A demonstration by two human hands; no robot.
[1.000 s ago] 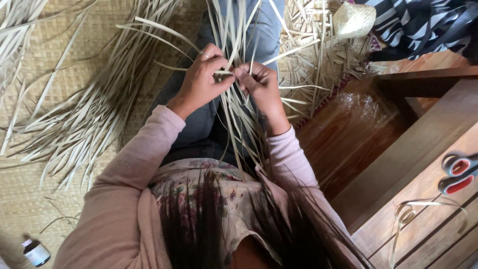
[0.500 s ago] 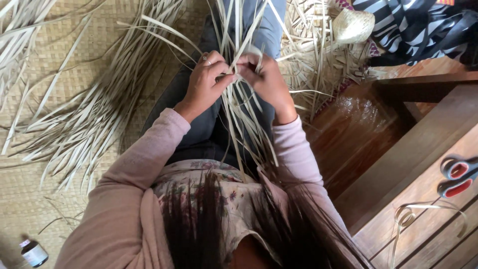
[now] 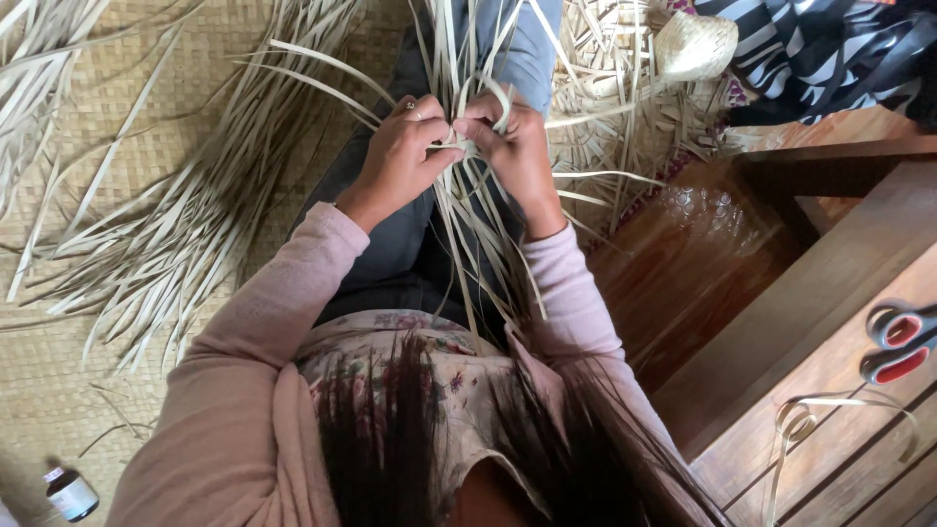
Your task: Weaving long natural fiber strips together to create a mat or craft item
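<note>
I sit on a woven mat with a bundle of pale dried leaf strips (image 3: 468, 224) running up from my lap over my legs. My left hand (image 3: 400, 156), a ring on one finger, pinches strips where they cross. My right hand (image 3: 512, 146) meets it fingertip to fingertip and grips a strip that loops over its fingers. Both hands are closed on the strips at the same spot. My pink sleeves and hair fill the lower middle of the view.
More loose strips (image 3: 185, 224) fan out on the woven mat (image 3: 59, 381) at left. A small woven piece (image 3: 695, 44) and striped cloth (image 3: 830, 49) lie top right. Red-handled scissors (image 3: 900, 342) and a curled strip rest on wooden furniture (image 3: 800, 322). A small bottle (image 3: 70, 495) stands bottom left.
Both hands have shifted slightly up the bundle and closer together. The right hand has turned a strip into a loop over its fingers.
</note>
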